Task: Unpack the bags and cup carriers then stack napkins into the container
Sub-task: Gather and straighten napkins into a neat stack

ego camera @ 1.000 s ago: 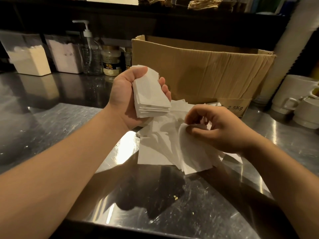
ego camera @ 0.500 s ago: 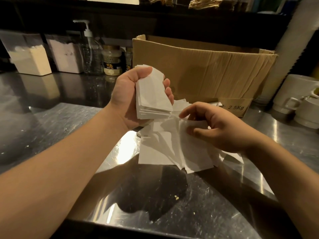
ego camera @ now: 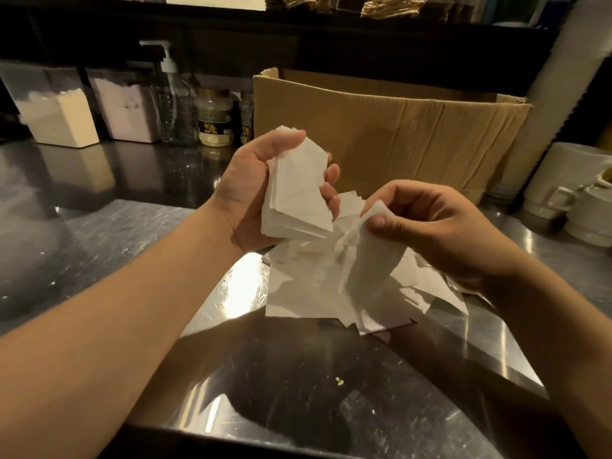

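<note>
My left hand (ego camera: 251, 190) grips a neat stack of white napkins (ego camera: 298, 190), held upright above the steel counter, thumb over the top edge and fingers curled round the right side. My right hand (ego camera: 430, 226) pinches a single white napkin (ego camera: 371, 260) between thumb and forefinger, lifted just right of the stack. Below both hands a loose pile of white napkins (ego camera: 314, 293) lies scattered on the counter.
An open brown cardboard box (ego camera: 397, 127) stands behind the pile. White mugs (ego camera: 569, 187) sit at the right edge. Two powder containers (ego camera: 59, 114), a pump bottle (ego camera: 172, 94) and jars (ego camera: 215, 117) line the back left. The steel counter (ego camera: 99, 243) stretches left and toward me.
My right hand has risen off the loose pile with one napkin pinched, moving up and toward the stack. The left hand keeps the stack nearly still.
</note>
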Available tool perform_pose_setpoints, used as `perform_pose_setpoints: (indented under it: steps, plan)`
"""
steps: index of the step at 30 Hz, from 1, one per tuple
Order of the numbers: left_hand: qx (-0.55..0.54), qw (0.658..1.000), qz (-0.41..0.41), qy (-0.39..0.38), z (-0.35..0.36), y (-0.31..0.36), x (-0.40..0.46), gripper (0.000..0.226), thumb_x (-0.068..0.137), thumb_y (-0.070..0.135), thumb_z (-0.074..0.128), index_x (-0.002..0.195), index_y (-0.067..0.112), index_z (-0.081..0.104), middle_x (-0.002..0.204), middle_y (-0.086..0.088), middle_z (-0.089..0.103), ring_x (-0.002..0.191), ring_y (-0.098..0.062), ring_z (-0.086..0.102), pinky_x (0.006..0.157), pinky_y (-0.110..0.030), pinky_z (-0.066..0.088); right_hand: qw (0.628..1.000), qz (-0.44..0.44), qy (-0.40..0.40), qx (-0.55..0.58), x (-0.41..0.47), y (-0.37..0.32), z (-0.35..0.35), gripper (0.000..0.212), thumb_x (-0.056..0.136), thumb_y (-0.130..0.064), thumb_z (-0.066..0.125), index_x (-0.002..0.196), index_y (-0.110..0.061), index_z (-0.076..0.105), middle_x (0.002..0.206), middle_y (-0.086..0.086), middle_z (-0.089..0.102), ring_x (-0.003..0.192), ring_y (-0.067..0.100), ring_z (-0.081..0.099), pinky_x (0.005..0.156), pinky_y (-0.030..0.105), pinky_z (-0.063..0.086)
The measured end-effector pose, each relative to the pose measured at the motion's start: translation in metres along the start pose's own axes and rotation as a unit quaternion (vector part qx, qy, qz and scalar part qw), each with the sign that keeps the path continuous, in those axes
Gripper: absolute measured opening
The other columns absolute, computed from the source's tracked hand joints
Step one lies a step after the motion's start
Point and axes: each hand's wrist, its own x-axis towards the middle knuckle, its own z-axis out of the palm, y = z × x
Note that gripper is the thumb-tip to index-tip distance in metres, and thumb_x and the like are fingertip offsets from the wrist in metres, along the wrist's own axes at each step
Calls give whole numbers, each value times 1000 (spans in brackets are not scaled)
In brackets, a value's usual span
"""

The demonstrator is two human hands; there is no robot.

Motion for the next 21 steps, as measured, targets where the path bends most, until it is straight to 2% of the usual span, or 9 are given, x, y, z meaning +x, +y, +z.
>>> perform_pose_setpoints:
  steps: [3, 6, 9, 11, 13, 15, 17, 19, 21]
  plan:
    - [49, 999, -16, -1, 1, -1, -1, 65, 77, 34, 62, 137, 12, 49, 108, -10, 61, 81, -18, 58, 79, -35, 53, 995, -42, -24, 83, -2, -4, 0, 20, 93, -12, 63, 82, -23, 76, 85, -2, 71, 82, 12, 68, 71, 23, 55]
    - [110, 993, -26, 10, 2, -3, 0, 67, 77, 32, 60, 141, 11, 52, 107, -10, 66, 85, -20, 60, 81, -36, 54, 988, -75, -23, 136, -3, -12, 5, 30, 90, -4, 54, 79, -22, 76, 83, -2, 70, 81, 11, 67, 73, 21, 54]
    - [168, 985, -25, 10, 2, -6, 1, 55, 77, 33, 60, 129, 14, 61, 108, -8, 68, 98, -24, 61, 93, -41, 51, 985, -100, -6, 140, -3, -11, 8, 15, 90, -7, 63, 85, -18, 72, 91, 7, 70, 94, 27, 66, 87, 35, 55]
    - [197, 980, -22, 7, 4, -8, 1, 44, 77, 32, 61, 117, 16, 68, 104, -7, 70, 97, -24, 64, 94, -43, 50, 987, -100, 18, 126, -3, -10, 11, 5, 89, -12, 66, 89, -14, 70, 94, 11, 69, 96, 32, 65, 90, 41, 55]
    - [195, 980, -24, 15, 6, -11, 0, 31, 78, 29, 59, 101, 16, 76, 94, -5, 73, 88, -22, 68, 91, -41, 52, 988, -96, 38, 119, -3, -10, 15, 6, 86, -17, 67, 90, -14, 70, 92, 8, 70, 91, 26, 67, 84, 36, 57]
    - [185, 982, -33, -2, 6, -13, 1, 27, 80, 27, 60, 91, 17, 82, 92, -4, 75, 86, -20, 70, 94, -40, 53, 988, -93, 49, 110, -2, -12, 19, 7, 85, -15, 74, 85, -22, 75, 88, 0, 73, 86, 17, 69, 76, 28, 57]
    - [174, 984, -43, -22, 3, -14, 2, 23, 79, 27, 66, 91, 16, 82, 92, -4, 74, 86, -19, 71, 94, -37, 53, 989, -90, 68, 100, -2, -13, 23, 10, 83, -19, 80, 79, -27, 77, 85, -2, 74, 83, 15, 70, 72, 27, 57]
    - [159, 985, -51, -29, 2, -14, 3, 25, 75, 28, 71, 92, 13, 81, 92, -4, 73, 85, -19, 70, 90, -33, 55, 988, -91, 90, 87, -2, -13, 25, 1, 78, -25, 77, 79, -25, 76, 84, -1, 74, 82, 16, 71, 73, 26, 57]
    - [163, 985, -46, -31, 1, -17, 4, 25, 78, 31, 70, 92, 13, 80, 91, -4, 72, 83, -18, 70, 83, -30, 57, 988, -87, 116, 57, -2, -14, 27, 10, 76, -27, 74, 83, -19, 74, 84, 0, 75, 83, 19, 72, 74, 27, 58]
